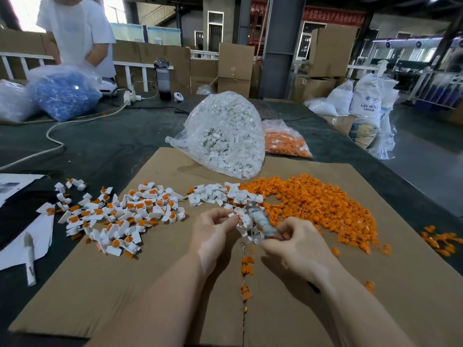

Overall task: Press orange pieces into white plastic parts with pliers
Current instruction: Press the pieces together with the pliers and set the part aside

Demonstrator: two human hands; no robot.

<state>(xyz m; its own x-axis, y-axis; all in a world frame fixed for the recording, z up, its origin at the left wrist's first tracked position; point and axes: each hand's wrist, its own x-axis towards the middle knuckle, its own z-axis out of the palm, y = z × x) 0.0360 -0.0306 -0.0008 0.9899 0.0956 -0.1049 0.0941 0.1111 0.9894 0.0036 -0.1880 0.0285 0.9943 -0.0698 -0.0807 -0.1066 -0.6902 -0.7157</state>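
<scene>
My left hand (213, 231) pinches a small white plastic part (234, 216) over the cardboard sheet (125, 284). My right hand (298, 244) grips the pliers (260, 221), whose jaws point up toward that part. A heap of loose orange pieces (320, 206) lies to the right. Plain white parts (213, 195) sit just beyond my hands. White parts with orange pieces in them (117, 216) are spread at the left.
A clear bag of white parts (225, 136) and a bag of orange pieces (285, 142) stand behind the cardboard. A bag of blue parts (64, 92), a cable (55, 139) and a bottle (162, 80) are farther back. A person (80, 31) stands at the back left. Papers (27, 231) lie left.
</scene>
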